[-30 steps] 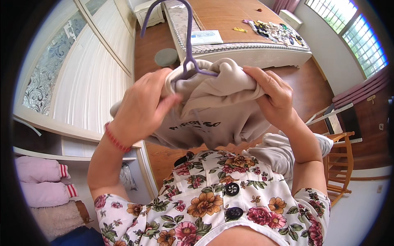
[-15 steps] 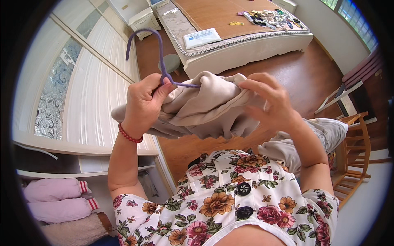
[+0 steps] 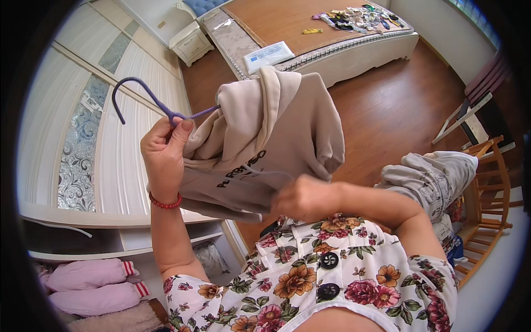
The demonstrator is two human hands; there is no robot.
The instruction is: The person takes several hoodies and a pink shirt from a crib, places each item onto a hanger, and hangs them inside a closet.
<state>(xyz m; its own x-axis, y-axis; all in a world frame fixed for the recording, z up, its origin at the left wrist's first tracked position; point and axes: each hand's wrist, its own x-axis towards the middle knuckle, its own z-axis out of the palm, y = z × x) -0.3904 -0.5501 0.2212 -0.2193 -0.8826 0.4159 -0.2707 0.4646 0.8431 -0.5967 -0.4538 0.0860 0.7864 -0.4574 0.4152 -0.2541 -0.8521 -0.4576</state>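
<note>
Hoodie [image 3: 276, 138] hung on hanger [image 3: 160, 105] in left hand [image 3: 163, 155], right hand [image 3: 304, 196] at hem below, wardrobe [image 3: 83, 138] left, bed [image 3: 332, 39] behind, wooden chair [image 3: 487, 193] right, folded clothes [image 3: 88, 285] on lower-left shelf.

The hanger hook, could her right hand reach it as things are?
Probably yes: the hook sticks up bare above the left hand, and only the sweatshirt lies between it and the right hand.

Bright daylight is coming in beyond the bed [image 3: 326, 41], glaring on the floor right of it. Right hand [image 3: 301, 196] is blurring slightly. Fisheye is bending the wardrobe [image 3: 83, 127] edges; corners are going black.
</note>
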